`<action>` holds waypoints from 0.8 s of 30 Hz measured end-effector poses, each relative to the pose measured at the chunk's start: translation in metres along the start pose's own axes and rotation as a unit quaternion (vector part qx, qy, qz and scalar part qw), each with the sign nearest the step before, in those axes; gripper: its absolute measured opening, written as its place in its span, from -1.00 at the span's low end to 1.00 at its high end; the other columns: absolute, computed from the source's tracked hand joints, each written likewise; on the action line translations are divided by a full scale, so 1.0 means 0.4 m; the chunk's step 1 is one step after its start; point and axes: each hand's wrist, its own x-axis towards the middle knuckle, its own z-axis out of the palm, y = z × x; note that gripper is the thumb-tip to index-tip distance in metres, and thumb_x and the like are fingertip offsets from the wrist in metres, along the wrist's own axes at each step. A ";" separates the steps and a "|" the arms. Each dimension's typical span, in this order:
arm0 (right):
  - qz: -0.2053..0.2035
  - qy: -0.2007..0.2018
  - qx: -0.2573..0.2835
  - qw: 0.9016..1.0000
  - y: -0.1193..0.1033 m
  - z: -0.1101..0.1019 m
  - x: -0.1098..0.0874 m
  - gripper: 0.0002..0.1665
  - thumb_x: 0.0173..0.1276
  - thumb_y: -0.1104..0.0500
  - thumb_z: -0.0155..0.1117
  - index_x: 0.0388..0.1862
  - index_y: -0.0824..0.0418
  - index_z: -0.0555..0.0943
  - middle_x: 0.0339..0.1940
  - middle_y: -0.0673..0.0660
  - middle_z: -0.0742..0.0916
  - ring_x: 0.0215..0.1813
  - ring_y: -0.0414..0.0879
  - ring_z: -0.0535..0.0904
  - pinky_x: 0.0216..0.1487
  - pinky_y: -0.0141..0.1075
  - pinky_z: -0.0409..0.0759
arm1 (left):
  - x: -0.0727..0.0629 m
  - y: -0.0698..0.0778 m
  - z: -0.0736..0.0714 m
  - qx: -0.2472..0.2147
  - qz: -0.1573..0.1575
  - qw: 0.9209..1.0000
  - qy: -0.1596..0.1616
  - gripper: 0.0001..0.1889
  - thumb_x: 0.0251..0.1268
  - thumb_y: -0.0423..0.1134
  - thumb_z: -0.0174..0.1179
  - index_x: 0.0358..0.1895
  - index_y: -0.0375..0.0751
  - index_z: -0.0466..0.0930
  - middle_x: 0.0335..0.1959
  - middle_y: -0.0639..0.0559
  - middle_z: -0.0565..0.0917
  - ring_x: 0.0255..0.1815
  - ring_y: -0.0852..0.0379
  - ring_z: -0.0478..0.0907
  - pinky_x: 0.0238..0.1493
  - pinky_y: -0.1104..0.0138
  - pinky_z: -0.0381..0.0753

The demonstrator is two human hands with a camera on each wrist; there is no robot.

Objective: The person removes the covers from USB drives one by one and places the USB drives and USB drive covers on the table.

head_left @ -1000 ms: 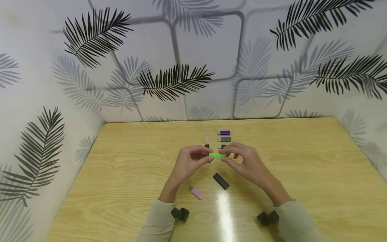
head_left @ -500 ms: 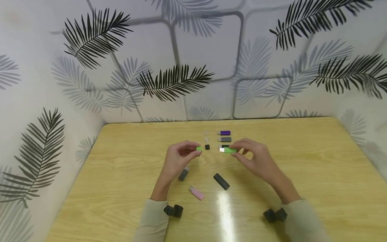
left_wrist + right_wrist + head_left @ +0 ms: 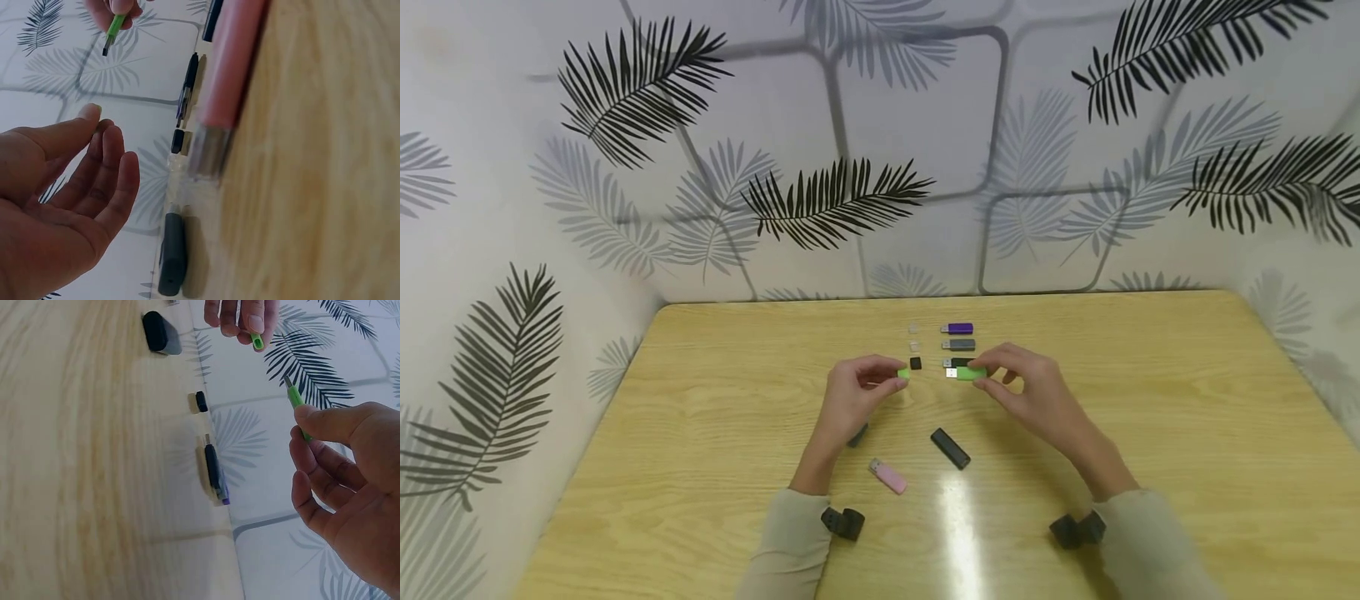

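My left hand (image 3: 859, 395) pinches a small green cap (image 3: 903, 374) between thumb and fingertips; the right wrist view shows the hollow end of this cap (image 3: 257, 342). Across a short gap, my right hand (image 3: 1026, 387) pinches a green USB stick (image 3: 970, 374) by its rear end, with its metal plug bare and pointing left toward the cap. Both are held above the table. Just behind the green stick lies a black USB stick (image 3: 958, 362), partly covered by it. A black cap (image 3: 915, 363) lies between the hands, a little farther back.
Farther back lie a grey USB stick (image 3: 958, 345) and a purple one (image 3: 957, 329), with clear caps (image 3: 913, 346) to their left. Nearer are a pink stick (image 3: 888, 476), a longer black stick (image 3: 951, 448) and a dark grey stick (image 3: 857, 436) partly behind my left wrist. A patterned wall (image 3: 917, 242) borders the table (image 3: 715, 467).
The green cap has come off the green USB stick, my hands moving apart with one piece each. Since half a second ago, my left hand has shifted slightly right, toward the stick.
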 end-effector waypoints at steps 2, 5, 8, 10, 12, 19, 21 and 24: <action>0.009 -0.005 0.002 1.000 0.006 0.004 -0.001 -0.70 0.22 0.42 0.53 -0.09 0.21 0.77 -0.08 0.05 0.79 -0.17 -0.13 0.69 -0.26 -0.27 0.72 | 0.000 -0.002 0.007 0.009 -0.005 1.000 0.005 -0.82 0.25 -0.40 0.45 -0.09 -0.29 0.80 -0.21 -0.11 0.79 -0.19 -0.02 0.74 -0.11 0.18 0.75; 0.025 -0.011 0.006 1.000 0.014 0.010 -0.004 -0.73 0.24 0.41 0.52 -0.09 0.21 0.77 -0.10 0.04 0.79 -0.17 -0.13 0.68 -0.26 -0.27 0.72 | 0.001 -0.002 0.013 0.015 -0.011 1.000 0.010 -0.83 0.21 -0.40 0.47 -0.13 -0.29 0.81 -0.26 -0.11 0.79 -0.23 -0.02 0.75 -0.12 0.18 0.75; 0.029 -0.010 0.009 0.999 0.024 0.018 -0.005 -0.73 0.24 0.42 0.51 -0.10 0.21 0.77 -0.13 0.03 0.79 -0.18 -0.12 0.67 -0.27 -0.29 0.71 | 0.002 -0.002 0.017 0.026 -0.018 0.999 0.011 -0.84 0.21 -0.40 0.48 -0.15 -0.26 0.81 -0.28 -0.08 0.79 -0.25 0.02 0.75 -0.14 0.27 0.75; 0.032 -0.010 0.015 0.999 0.031 0.022 -0.005 -0.73 0.24 0.43 0.51 -0.10 0.22 0.77 -0.13 0.03 0.79 -0.18 -0.11 0.66 -0.27 -0.29 0.71 | 0.004 -0.003 0.019 0.031 -0.019 0.999 0.009 -0.84 0.21 -0.40 0.47 -0.14 -0.27 0.81 -0.28 -0.09 0.79 -0.25 0.02 0.76 -0.15 0.28 0.74; 0.033 -0.010 0.017 0.999 0.039 0.027 -0.004 -0.73 0.24 0.44 0.51 -0.10 0.23 0.77 -0.14 0.04 0.79 -0.17 -0.08 0.66 -0.26 -0.29 0.71 | 0.005 -0.003 0.022 0.032 -0.021 0.999 0.006 -0.84 0.22 -0.40 0.47 -0.14 -0.27 0.80 -0.28 -0.10 0.79 -0.25 0.01 0.76 -0.16 0.29 0.74; 0.057 -0.021 0.014 0.998 0.055 0.036 0.002 -0.75 0.23 0.43 0.52 -0.12 0.25 0.78 -0.17 0.07 0.78 -0.15 -0.03 0.66 -0.23 -0.22 0.73 | 0.013 -0.006 0.031 0.038 -0.039 0.999 0.003 -0.85 0.22 -0.42 0.46 -0.15 -0.28 0.80 -0.29 -0.09 0.79 -0.27 0.04 0.75 -0.18 0.32 0.73; 0.066 -0.029 0.015 0.997 0.058 0.038 0.003 -0.76 0.24 0.42 0.51 -0.12 0.24 0.78 -0.17 0.06 0.78 -0.14 -0.02 0.65 -0.22 -0.22 0.73 | 0.015 -0.006 0.034 0.044 -0.043 0.998 0.003 -0.86 0.22 -0.42 0.46 -0.16 -0.28 0.80 -0.29 -0.08 0.79 -0.28 0.07 0.74 -0.20 0.32 0.72; 0.080 -0.045 0.020 0.996 0.063 0.042 0.003 -0.77 0.27 0.41 0.49 -0.11 0.24 0.77 -0.18 0.06 0.76 -0.14 -0.03 0.64 -0.22 -0.27 0.72 | 0.016 -0.004 0.037 0.055 -0.051 0.997 0.001 -0.87 0.22 -0.41 0.47 -0.17 -0.26 0.81 -0.31 -0.05 0.78 -0.32 0.12 0.71 -0.23 0.34 0.69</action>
